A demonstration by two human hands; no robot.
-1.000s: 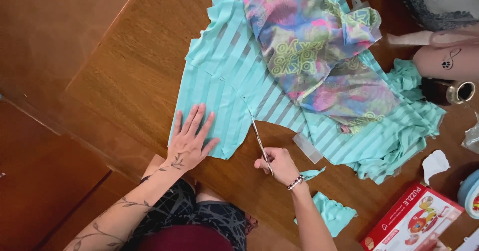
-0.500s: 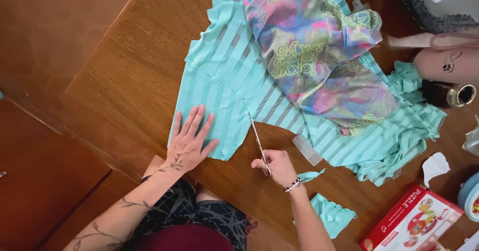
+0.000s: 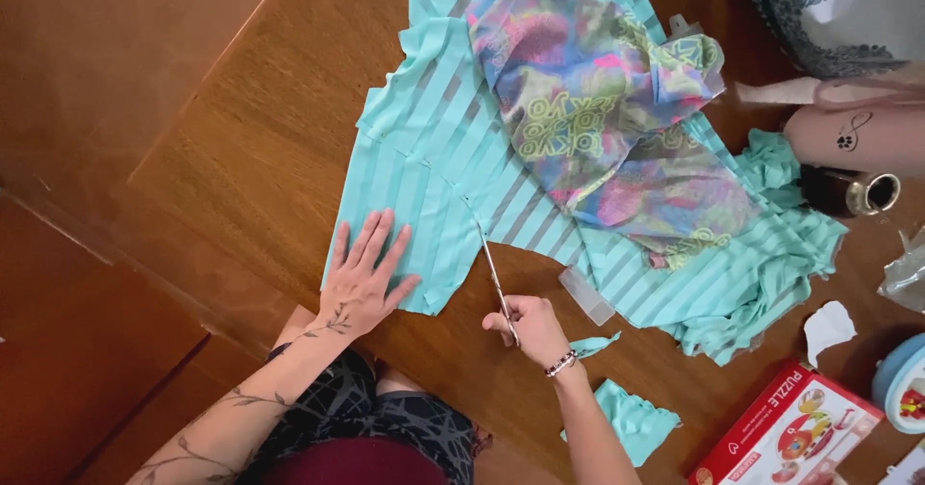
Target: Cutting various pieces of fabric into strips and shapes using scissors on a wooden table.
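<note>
A turquoise fabric (image 3: 424, 167) with grey stripes lies spread on a brown wooden table (image 3: 260, 148). My left hand (image 3: 364, 278) presses flat on its near corner, fingers apart. My right hand (image 3: 528, 326) grips a pair of scissors (image 3: 493, 278) whose blades point away from me into the fabric's near edge. A multicoloured patterned cloth (image 3: 597, 109) lies on top of the turquoise fabric, farther back.
A cut turquoise scrap (image 3: 631, 418) lies near my right forearm. A red puzzle box (image 3: 785, 427) sits at the lower right, beside a blue round container (image 3: 901, 384). Another person's arm (image 3: 853, 138) reaches in at the right. A white paper scrap (image 3: 827, 326) lies nearby.
The scissors have edged a little further into the fabric. My left hand stays pressed flat in the same place.
</note>
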